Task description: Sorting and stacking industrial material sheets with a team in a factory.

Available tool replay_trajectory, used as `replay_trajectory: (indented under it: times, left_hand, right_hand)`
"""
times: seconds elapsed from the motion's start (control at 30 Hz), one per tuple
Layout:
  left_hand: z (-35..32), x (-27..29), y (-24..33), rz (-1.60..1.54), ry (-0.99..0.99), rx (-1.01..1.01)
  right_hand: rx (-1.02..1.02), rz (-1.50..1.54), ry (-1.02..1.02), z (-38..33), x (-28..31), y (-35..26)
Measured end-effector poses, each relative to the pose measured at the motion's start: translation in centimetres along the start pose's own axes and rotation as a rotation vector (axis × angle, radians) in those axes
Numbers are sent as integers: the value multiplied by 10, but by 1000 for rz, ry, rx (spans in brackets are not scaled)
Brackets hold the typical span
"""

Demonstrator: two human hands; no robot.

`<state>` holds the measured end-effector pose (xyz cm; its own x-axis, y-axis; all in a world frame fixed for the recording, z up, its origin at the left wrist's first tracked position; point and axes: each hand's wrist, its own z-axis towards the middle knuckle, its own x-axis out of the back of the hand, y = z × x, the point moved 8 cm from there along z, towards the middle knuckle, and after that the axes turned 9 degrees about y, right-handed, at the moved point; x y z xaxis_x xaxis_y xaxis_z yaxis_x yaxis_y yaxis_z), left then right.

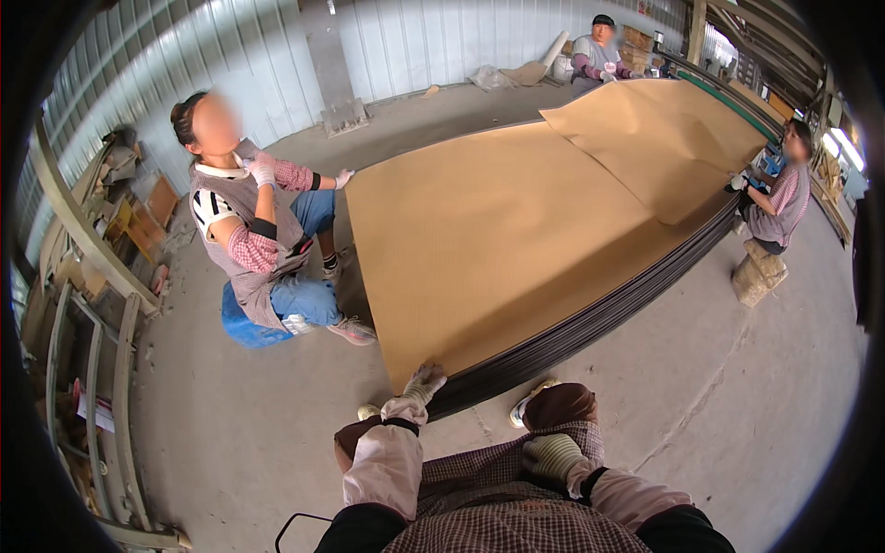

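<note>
At the lower centre of the frame, the person's left hand (422, 380), in a worn light work glove, rests on the near corner of a large tan sheet of thin board (479, 240); the fingers lie flat on top of the corner, and I cannot tell whether the thumb grips underneath. That sheet tops a low stack of dark thin sheets (590, 318), whose layered edges run from the lower centre up toward the right of the frame. The right hand (551, 455), in a ribbed pale glove, sits loosely curled on the person's checked apron (516, 498) near the right knee, holding nothing and well apart from the stack.

Toward the upper right, a second tan sheet (664, 138) lies bowed and partly lifted over the far end of the stack. At the left of the frame, a co-worker in a grey apron (249, 230) sits on a blue container (244, 327) with 1 gloved hand touching the sheet's far left corner. Another seated person (779, 207) at the right edge holds the lifted sheet's edge, and a third person (599, 51) stands at the upper centre beyond the stack. Grey concrete floor (277, 433) surrounds the stack, with a corrugated metal wall (230, 55) behind.
</note>
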<state>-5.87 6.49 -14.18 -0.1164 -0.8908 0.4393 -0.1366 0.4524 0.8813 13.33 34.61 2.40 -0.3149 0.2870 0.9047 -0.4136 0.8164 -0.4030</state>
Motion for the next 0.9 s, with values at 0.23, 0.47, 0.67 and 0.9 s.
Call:
replay_trajectory:
  times: [0.23,0.47,0.67,0.9]
  left_hand:
    - [-6,0,9,-96,51,22]
    - [-9,4,18,-36,40,0]
    - [-7,1,18,-57,43,-3]
    - [9,-12,-9,-74,-17,28]
  right_hand:
    - [-25,-20,-42,0,1,0]
    - [-15,-23,-26,0,1,-1]
    - [-21,-23,-23,-1,1,0]
    - [-29,-14,-24,-2,4,-1]
